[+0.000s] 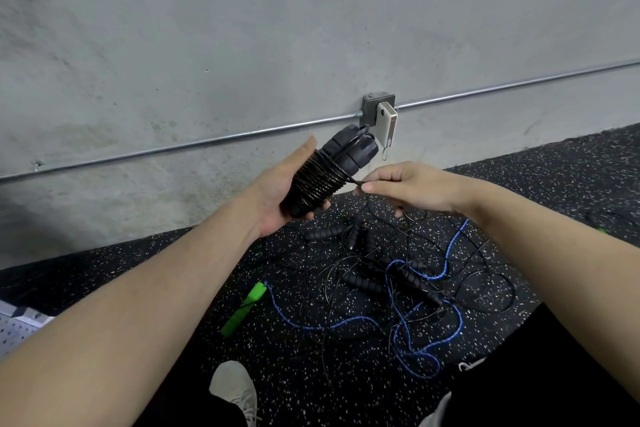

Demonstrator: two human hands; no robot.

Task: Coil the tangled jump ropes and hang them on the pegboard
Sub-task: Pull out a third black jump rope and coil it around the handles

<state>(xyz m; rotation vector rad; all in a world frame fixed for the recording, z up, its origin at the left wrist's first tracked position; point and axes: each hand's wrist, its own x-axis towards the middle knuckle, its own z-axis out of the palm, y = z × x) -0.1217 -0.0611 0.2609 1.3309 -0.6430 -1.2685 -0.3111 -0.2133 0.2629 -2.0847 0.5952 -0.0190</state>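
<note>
The left hand (277, 194) holds a pair of black foam handles (346, 152) side by side, its fingers curled round their lower ends with the palm turned up and the thumb lying along the left side. A thin black rope (318, 184) is wound in many tight turns around the middle of the two handles, forming a neat band just above the gripping fingers. The upper ends of the handles point up and to the right, toward the wall.

The right hand (412, 187) sits just right of the bundle, pinching the free end of that rope between thumb and forefinger where it leaves the last turn; its other fingers are loosely curled beneath.

Below the hands, on the black speckled floor (294, 357), lies a tangle of ropes (398, 274): several thin black cords looped over each other with ribbed black handles among them, and a blue braided rope (426, 329) snaking through the heap. One end of the blue rope joins a bright green handle (244, 308) lying to the left of the tangle.

On the grey concrete wall (242, 28) a metal conduit (173, 149) runs across to a junction box (372, 107), with a white charger (388, 126) plugged in. A corner of a perforated panel (14, 331) shows at the near left edge. A pale shoe (233, 388) is at the near edge.
</note>
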